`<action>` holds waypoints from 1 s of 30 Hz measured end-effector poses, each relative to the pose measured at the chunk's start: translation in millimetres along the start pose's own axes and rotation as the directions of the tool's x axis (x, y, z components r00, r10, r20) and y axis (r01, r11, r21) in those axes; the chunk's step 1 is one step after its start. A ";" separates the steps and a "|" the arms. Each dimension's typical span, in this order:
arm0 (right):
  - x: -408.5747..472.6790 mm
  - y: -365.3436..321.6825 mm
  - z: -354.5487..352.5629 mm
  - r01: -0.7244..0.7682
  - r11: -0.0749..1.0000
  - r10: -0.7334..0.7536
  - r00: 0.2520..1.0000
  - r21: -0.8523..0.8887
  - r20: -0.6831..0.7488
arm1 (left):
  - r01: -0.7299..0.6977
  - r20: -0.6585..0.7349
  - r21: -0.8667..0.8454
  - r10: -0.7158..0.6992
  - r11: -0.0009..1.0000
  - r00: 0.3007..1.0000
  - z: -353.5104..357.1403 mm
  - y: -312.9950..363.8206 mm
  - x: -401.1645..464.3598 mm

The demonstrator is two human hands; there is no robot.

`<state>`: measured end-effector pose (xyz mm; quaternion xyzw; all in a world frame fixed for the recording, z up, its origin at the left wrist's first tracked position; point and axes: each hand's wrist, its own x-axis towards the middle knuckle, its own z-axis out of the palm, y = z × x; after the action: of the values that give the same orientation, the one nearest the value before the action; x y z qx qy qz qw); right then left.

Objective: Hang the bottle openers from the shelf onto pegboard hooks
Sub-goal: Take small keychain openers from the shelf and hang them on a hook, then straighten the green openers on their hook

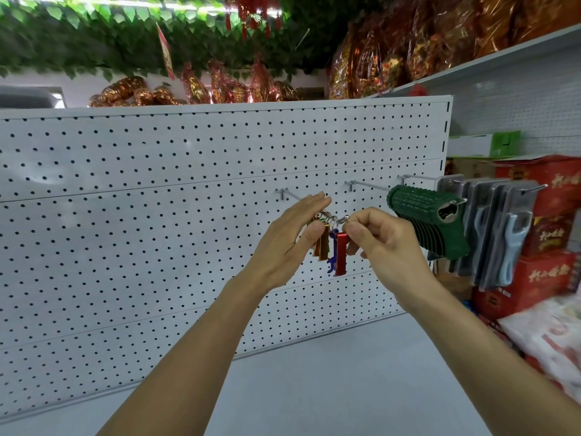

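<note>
Small keychain bottle openers hang from a metal hook [290,195] on the white pegboard [157,215]: gold ones [322,247], a blue one [331,262] and a red one [341,256]. My right hand [380,243] pinches the clasp ring [342,219] of the red opener at the hook's front end. My left hand [292,240] is held beside the gold openers, fingers straight and thumb touching them; the hook's tip is hidden behind it.
To the right, another hook [367,185] carries a row of green-handled openers [434,221], and a third holds carded steel openers [500,231]. Red boxes [550,272] and packets are stacked at the far right. The grey shelf [314,388] lies below.
</note>
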<state>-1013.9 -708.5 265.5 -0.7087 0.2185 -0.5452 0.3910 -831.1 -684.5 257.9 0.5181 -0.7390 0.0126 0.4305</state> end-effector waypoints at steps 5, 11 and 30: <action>-1.7 0.0 -0.6 0.011 1.000 -0.011 1.000 0.026 -0.022 | 0.035 -0.001 -0.001 -0.035 0.999 0.999 0.0 -0.8 1.4; -1.6 1.6 -1.3 0.002 0.999 -0.002 1.000 0.049 -0.009 | 0.048 -0.069 -0.052 -0.051 0.998 0.996 -0.1 10.9 -9.5; -10.8 45.9 -144.6 0.261 0.903 -0.325 0.935 -0.340 -0.144 | -0.174 -0.325 0.262 0.257 0.949 0.910 91.2 162.4 21.6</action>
<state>-1148.3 -773.7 237.0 -0.7291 0.2309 -0.6235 0.1623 -1016.0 -668.0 284.0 0.4678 -0.6954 0.2381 0.4908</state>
